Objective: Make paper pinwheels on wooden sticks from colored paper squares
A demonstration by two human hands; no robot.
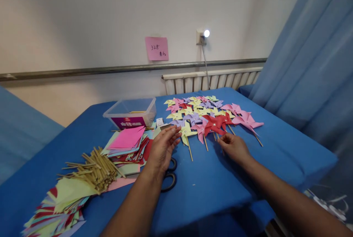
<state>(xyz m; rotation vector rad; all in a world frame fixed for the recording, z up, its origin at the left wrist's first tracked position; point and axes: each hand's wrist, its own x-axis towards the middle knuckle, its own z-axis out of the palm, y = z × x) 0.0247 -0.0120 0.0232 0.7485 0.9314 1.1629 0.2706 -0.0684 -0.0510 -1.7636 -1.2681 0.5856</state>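
My right hand (pixel 234 146) is closed in a pinch on the thin wooden stick of a red paper pinwheel (pixel 215 124), at the front of a group of finished pinwheels. My left hand (pixel 164 146) is raised with its fingers loosely curved and apart, holding nothing I can see. Close to its fingertips lies a pale yellow pinwheel (pixel 186 131) on a stick. Beside that is a pink pinwheel (pixel 200 129). Black-handled scissors (pixel 171 182) lie partly hidden behind my left wrist.
On the left are a pile of wooden sticks (pixel 100 169), a stack of coloured paper (pixel 127 139) and fanned paper pieces (pixel 59 211). A clear plastic box (pixel 129 107) stands behind them on the blue-covered table (pixel 209 193). A blue curtain (pixel 311 53) hangs at the right.
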